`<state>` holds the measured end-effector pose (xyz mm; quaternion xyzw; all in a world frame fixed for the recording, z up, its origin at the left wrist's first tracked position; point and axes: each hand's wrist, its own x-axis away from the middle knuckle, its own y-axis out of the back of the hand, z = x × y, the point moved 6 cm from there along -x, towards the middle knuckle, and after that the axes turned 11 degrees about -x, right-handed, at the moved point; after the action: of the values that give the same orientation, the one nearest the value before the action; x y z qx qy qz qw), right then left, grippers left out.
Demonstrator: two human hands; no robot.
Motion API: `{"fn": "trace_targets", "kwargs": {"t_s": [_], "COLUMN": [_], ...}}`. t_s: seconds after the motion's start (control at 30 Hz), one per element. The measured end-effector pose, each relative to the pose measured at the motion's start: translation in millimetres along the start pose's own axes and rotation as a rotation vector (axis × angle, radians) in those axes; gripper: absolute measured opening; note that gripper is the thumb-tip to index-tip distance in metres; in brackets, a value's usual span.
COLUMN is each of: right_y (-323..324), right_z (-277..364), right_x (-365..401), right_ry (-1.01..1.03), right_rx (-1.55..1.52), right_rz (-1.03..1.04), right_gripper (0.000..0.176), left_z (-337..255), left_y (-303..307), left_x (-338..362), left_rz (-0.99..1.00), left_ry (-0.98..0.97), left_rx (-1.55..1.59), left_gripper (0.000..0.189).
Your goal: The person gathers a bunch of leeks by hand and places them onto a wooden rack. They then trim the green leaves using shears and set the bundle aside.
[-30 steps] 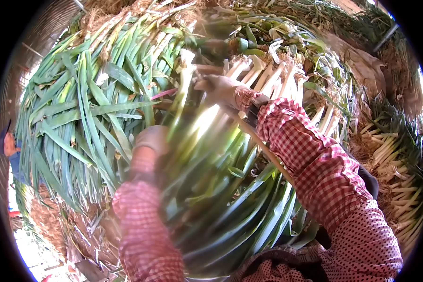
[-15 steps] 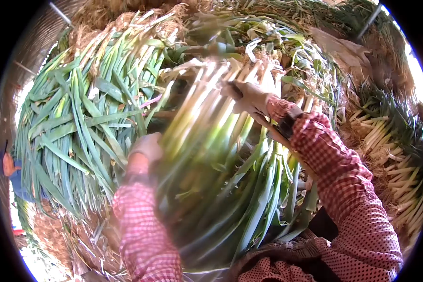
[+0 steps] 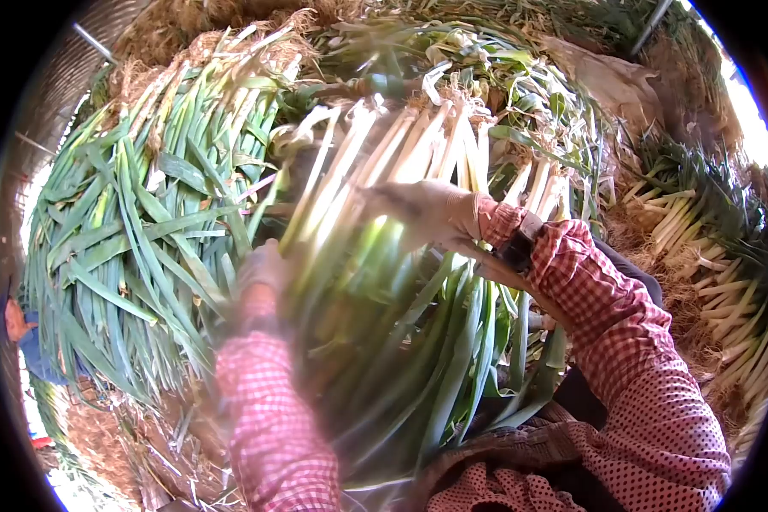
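Observation:
A broad bunch of leeks [image 3: 422,145] lies in front of me, pale stalks and roots pointing away and green leaves towards me. My right hand [image 3: 435,212] reaches across the stalks from the right, fingers stretched out over them and blurred at the tips. At the left edge of the bunch is my left hand [image 3: 264,266], close against the stalks; its fingers are smeared and partly hidden. Blurred green leaves [image 3: 358,367] fan out between my forearms. A dark watch [image 3: 518,246] sits on my right wrist.
A large heap of leeks [image 3: 145,230] stands on the left. More leeks [image 3: 725,290] lie in a row at the far right. Loose leaves and a pale sheet [image 3: 602,77] are behind the bunch. Part of another person [image 3: 21,328] shows at the left edge.
My right hand has moved down and slightly left along the stalks, towards the leaves. My left hand stays by the left edge of the bunch. The view has shifted slightly.

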<state>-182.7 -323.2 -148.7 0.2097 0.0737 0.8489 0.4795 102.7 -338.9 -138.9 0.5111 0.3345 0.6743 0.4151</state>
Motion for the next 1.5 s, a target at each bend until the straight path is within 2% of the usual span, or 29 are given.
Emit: {"fn": "trace_targets", "kwargs": {"t_s": [0.03, 0.13, 0.2, 0.23, 0.3, 0.37, 0.4, 0.43, 0.5, 0.53, 0.67, 0.7, 0.77, 0.8, 0.83, 0.9, 0.93, 1.0, 1.03, 1.07, 1.13, 1.17, 1.23, 1.27, 1.3, 1.33, 1.4, 1.43, 1.5], "right_y": [14.5, 63.6, 67.1, 58.9, 62.8, 80.7, 79.6, 71.1, 62.5, 66.1, 76.3, 69.8, 54.2, 56.4, 62.5, 63.8, 54.0, 40.2, 37.3, 47.3, 72.8, 83.6, 80.0, 74.0, 69.8, 73.6, 86.1, 93.6, 77.9], "right_z": [-6.3, -17.7, -7.3, -12.4, -29.2, -19.0, -16.5, -7.1, -12.5, -19.6, -42.3, -37.1, -31.7, -35.8, -30.7, -40.9, -43.1, -35.3, -34.4, -42.7, -41.8, -75.0, -73.7, -62.5, -79.0, -81.4, -81.1, -88.8, -95.3], "right_x": [2.7, 58.2, 68.8, 64.9, 65.1, 79.8, 83.9, 88.0, 82.8, 81.7, 95.3, 101.6, 115.2, 114.2, 121.2, 112.9, 102.7, 99.4, 99.9, 109.9, 134.2, 134.8, 156.0, 165.7, 167.4, 177.6, 198.1, 205.0, 227.0], "right_ry": [0.0, -0.265, -0.118, 0.016, 0.031, -0.122, -0.18, -0.233, -0.195, -0.139, -0.062, -0.144, -0.105, -0.143, -0.017, -0.07, -0.104, -0.194, 0.039, -0.064, -0.249, -0.176, -0.268, -0.267, -0.08, -0.162, -0.276, -0.187, -0.255], "right_rx": [0.06, -0.132, 0.093, 0.171, 0.047, 0.034, 0.041, -0.114, 0.046, 0.059, -0.025, 0.011, 0.066, 0.178, 0.157, 0.048, 0.092, 0.113, 0.186, 0.148, 0.122, -0.104, -0.139, 0.008, 0.173, -0.012, -0.259, -0.23, -0.408], "right_rz": [-0.112, -0.367, -0.352, -0.221, -0.265, -0.459, -0.542, -0.454, -0.456, -0.427, -0.491, -0.367, -0.242, -0.302, -0.452, -0.474, -0.401, -0.315, -0.339, -0.365, -0.46, -0.549, -0.546, -0.491, -0.529, -0.488, -0.555, -0.633, -0.481], "right_gripper": [0.077, 0.077, 0.074, 0.075, 0.08, 0.085, 0.053, 0.052, 0.053, 0.057, 0.063, 0.092, 0.093, 0.093, 0.063, 0.061, 0.061, 0.06, 0.064, 0.069, 0.083, 0.092, 0.098, 0.099, 0.095, 0.087, 0.076, 0.073, 0.077], "left_z": [0.4, 6.0, 3.3, -1.0, -11.5, -37.1, -48.1, -69.4, -88.9, -92.9, -91.0, -85.0, -87.0, -92.2, -95.0, -95.7, -99.1, -102.3, -105.7, -103.4, -95.4, -90.3, -85.2, -84.8, -87.7, -92.1, -102.5, -111.0, -136.2], "left_y": [0.3, -4.3, -1.5, 3.1, 13.4, 34.8, 35.6, 47.4, 19.3, 18.5, 5.1, -8.4, 3.0, 10.0, 10.1, 9.2, 10.4, 13.2, 16.9, 13.1, 18.1, 16.9, 9.8, 6.4, 11.3, 18.3, 41.9, 51.9, 61.6], "left_x": [1.7, -1.3, -4.8, -2.5, -2.2, 17.8, 26.4, 43.9, 23.0, 26.1, 19.7, 5.1, 23.9, 33.3, 34.1, 32.5, 33.0, 41.5, 46.2, 38.6, 34.2, 30.6, 14.6, 3.9, 5.1, 13.0, 43.2, 59.9, 87.7], "left_rz": [-0.005, 0.007, 0.01, 0.045, -0.063, -0.17, -0.271, -0.169, -0.158, -0.219, -0.212, -0.217, -0.149, -0.086, -0.102, -0.139, -0.255, -0.292, -0.311, -0.352, -0.306, -0.326, -0.333, -0.205, -0.075, -0.01, -0.109, -0.159, -0.18], "left_ry": [0.017, 0.092, 0.105, 0.09, 0.041, -0.051, -0.104, -0.186, -0.247, -0.233, -0.215, -0.218, -0.212, -0.228, -0.233, -0.234, -0.254, -0.206, -0.183, -0.172, -0.133, -0.138, -0.221, -0.271, -0.316, -0.338, -0.341, -0.346, -0.475], "left_rx": [0.019, 0.056, 0.023, -0.002, 0.023, 0.091, 0.138, 0.141, 0.078, 0.054, 0.119, 0.192, 0.301, 0.234, 0.225, 0.206, 0.12, 0.032, -0.008, -0.086, -0.037, 0.002, 0.065, 0.047, 0.027, -0.055, -0.147, -0.197, 0.021], "left_gripper": [0.072, 0.069, 0.069, 0.07, 0.071, 0.067, 0.062, 0.066, 0.053, 0.046, 0.043, 0.051, 0.064, 0.075, 0.074, 0.073, 0.065, 0.06, 0.057, 0.054, 0.053, 0.053, 0.056, 0.059, 0.063, 0.068, 0.071, 0.072, 0.073]}}
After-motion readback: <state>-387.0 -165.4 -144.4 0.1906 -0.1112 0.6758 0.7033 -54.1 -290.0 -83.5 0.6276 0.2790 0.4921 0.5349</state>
